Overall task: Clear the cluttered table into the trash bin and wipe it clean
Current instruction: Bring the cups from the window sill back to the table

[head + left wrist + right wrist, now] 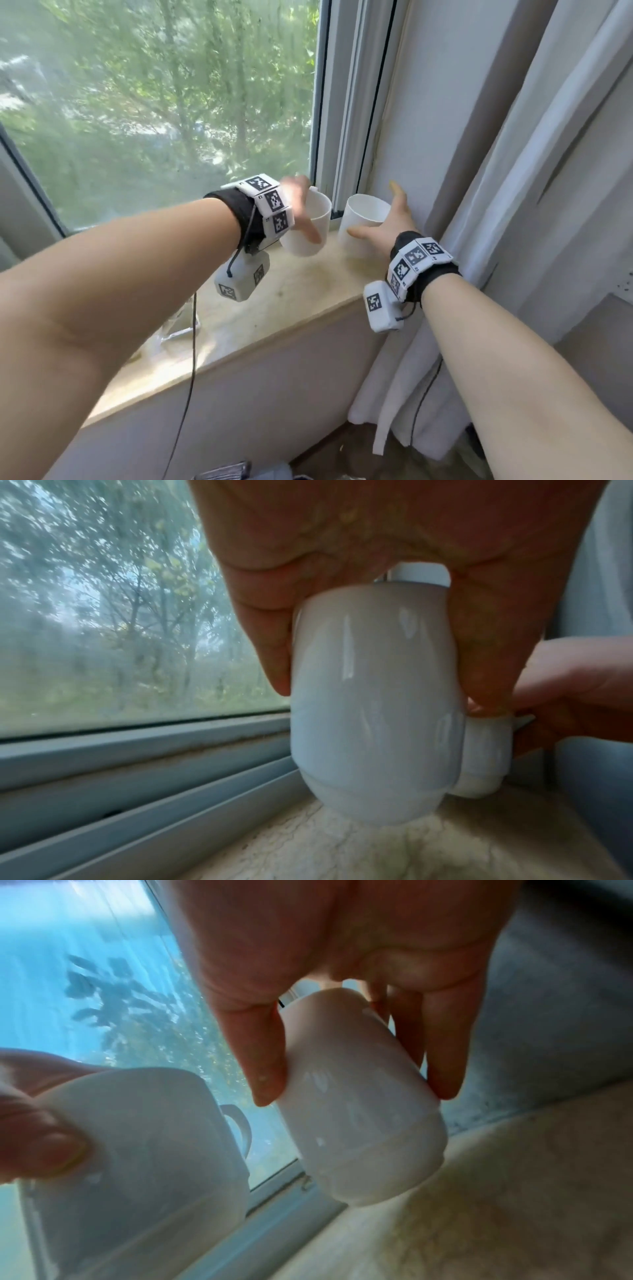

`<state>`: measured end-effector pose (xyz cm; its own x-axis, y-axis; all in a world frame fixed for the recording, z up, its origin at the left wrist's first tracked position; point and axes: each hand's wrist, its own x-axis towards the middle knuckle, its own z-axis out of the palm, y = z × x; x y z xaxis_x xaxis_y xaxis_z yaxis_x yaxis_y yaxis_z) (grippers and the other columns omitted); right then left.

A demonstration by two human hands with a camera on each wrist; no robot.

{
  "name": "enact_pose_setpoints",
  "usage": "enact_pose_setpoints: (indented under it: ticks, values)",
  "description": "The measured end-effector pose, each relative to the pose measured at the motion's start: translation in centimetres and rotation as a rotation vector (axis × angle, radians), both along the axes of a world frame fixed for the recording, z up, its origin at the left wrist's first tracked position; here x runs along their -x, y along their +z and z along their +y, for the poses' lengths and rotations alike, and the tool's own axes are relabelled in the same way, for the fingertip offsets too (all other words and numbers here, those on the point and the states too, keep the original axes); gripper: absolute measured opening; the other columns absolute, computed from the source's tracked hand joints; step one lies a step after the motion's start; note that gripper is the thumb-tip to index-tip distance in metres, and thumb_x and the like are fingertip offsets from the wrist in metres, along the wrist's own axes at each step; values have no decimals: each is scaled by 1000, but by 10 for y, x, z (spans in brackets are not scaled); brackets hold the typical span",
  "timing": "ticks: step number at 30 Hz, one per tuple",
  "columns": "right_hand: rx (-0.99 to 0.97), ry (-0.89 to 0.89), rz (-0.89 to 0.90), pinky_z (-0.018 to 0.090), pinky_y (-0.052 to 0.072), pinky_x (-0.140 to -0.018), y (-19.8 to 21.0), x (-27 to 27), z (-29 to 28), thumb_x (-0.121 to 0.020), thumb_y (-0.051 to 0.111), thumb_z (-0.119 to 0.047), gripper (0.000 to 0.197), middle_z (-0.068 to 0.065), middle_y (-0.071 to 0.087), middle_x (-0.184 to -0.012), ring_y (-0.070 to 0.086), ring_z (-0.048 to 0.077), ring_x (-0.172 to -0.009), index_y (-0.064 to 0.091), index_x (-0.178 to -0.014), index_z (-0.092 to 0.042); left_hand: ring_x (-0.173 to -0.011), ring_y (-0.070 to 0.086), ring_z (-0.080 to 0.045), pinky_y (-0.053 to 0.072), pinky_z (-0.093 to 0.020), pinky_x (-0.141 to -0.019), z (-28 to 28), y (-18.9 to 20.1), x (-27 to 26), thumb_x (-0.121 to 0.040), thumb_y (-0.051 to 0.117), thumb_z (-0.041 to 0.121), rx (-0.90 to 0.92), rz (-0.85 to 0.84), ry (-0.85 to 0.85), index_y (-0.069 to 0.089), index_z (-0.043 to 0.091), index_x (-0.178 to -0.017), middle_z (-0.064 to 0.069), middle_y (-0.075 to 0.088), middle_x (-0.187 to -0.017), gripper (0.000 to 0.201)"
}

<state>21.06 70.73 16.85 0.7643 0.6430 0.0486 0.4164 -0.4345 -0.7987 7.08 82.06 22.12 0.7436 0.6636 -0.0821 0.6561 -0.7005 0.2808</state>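
Observation:
Two white mugs are at the far right end of a beige stone windowsill (291, 301). My left hand (301, 214) grips the left mug (310, 228) from above and the mug leans to the left; in the left wrist view the fingers (270, 647) and thumb clamp the left mug (373, 710) just above the sill. My right hand (387, 222) holds the right mug (364, 219) between thumb and fingers, with the index finger raised. In the right wrist view the right mug (359, 1110) sits between thumb and fingers (441, 1069), and the left mug (143, 1150) is beside it.
Window glass (154, 102) and its frame (346, 102) stand directly behind the mugs. A white wall and grey curtains (531, 205) close off the right side. A clear plastic object (178, 322) lies on the sill under my left forearm. Dark objects lie on the floor below.

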Motion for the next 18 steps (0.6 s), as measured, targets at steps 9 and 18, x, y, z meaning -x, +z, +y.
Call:
enact_pose_setpoints:
  ticks: [9,18]
  values:
    - [-24,98,-134,29,33,-101,18,45,-99,-71,77,-20,105,9,23,-141,39,23,-125,6,-147,-33,-100,53,-24,47,-36,-85,-84,9,61,-63,83,39,3,-106,21,44,15,-132,-6,52,-120,83]
    - [24,74,-146,28,33,-101,-6,90,-224,-69,80,-26,107,7,22,-144,39,22,-125,6,-146,-35,-116,48,-25,41,-36,-93,-198,-13,107,-65,82,36,18,-120,-41,37,18,-137,-6,44,-132,86]
